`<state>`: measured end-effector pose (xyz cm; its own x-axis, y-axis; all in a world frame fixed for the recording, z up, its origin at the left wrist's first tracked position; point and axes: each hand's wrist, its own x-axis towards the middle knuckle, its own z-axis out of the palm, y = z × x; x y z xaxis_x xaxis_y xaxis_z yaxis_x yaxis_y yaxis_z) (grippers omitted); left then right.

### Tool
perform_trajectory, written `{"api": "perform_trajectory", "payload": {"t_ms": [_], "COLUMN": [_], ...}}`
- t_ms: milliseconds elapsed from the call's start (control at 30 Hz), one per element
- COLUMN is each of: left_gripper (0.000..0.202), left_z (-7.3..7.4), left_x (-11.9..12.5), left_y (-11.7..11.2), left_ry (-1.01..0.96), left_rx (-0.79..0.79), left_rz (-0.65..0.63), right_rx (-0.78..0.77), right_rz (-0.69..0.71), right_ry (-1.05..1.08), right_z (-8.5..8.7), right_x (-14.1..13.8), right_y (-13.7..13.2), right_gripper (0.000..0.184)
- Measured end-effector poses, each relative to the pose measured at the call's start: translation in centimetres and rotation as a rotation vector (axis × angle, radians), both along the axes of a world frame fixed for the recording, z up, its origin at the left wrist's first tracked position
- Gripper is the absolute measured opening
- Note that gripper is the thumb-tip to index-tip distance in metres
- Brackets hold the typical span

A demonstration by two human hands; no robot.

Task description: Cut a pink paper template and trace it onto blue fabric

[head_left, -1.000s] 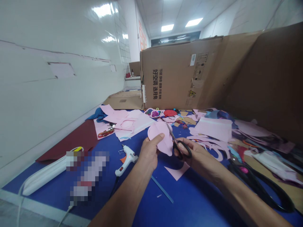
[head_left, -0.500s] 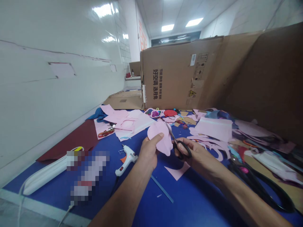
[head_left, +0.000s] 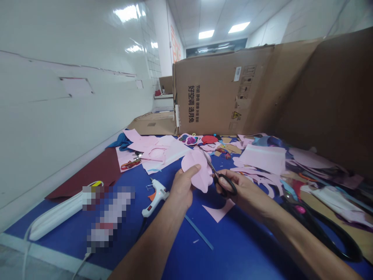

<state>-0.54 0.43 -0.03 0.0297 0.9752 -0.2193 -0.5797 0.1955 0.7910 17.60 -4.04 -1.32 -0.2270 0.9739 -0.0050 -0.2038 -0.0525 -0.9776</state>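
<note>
A pink cut-out piece (head_left: 194, 158), rounded on top and tapering to a point below, is pinched in my left hand (head_left: 184, 186), thumb on its face. Whether it is paper or thin felt I cannot tell. My right hand (head_left: 233, 184) grips black-handled scissors (head_left: 223, 184), fingers in the loops. Their blades point up and left along the piece's right edge. Under the hands lies a pink scrap (head_left: 218, 210) on the blue table (head_left: 233, 249). A white glue gun (head_left: 155, 197) rests left of my left hand, and a translucent bluish strip (head_left: 199, 232) lies below it.
Pink sheets (head_left: 171, 151) and pink offcuts (head_left: 262, 177) spread across the back and right. Large black-handled shears (head_left: 323, 225) lie at the right. A white power strip (head_left: 58, 216) and dark red sheet (head_left: 87, 175) are at the left. A tall cardboard box (head_left: 215, 97) stands behind.
Almost nothing differs. My right hand and the scissor handles have shifted very slightly, while the pink piece stays in the same place in my left hand.
</note>
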Motion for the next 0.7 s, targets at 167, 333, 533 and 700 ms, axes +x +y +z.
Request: {"api": "perform_trajectory", "payload": {"t_ms": [167,333,533,700], "left_gripper": [0.033,0.038,0.039,0.035], "left_z": [-0.25,-0.38,-0.19,-0.08], "left_x": [-0.07,-0.16,-0.10,-0.08], "left_y": [0.14,0.26,0.17,0.01], "left_ry": [0.000,0.023,0.033,0.033], "left_rx": [0.010,-0.029,-0.035,-0.026], "left_rz": [-0.010,-0.008,0.005,-0.005], "right_rx": [-0.005,0.002,-0.010,-0.018], "right_rz": [-0.001,0.010,0.030,0.028], "right_ry": [-0.005,-0.005,0.012,0.017], "right_z": [0.19,-0.15,-0.20,-0.09], "right_x": [0.02,0.16,0.38,0.40], "right_y": [-0.02,0.14,0.15,0.09], "right_gripper": [0.066,0.063,0.060,0.062]}}
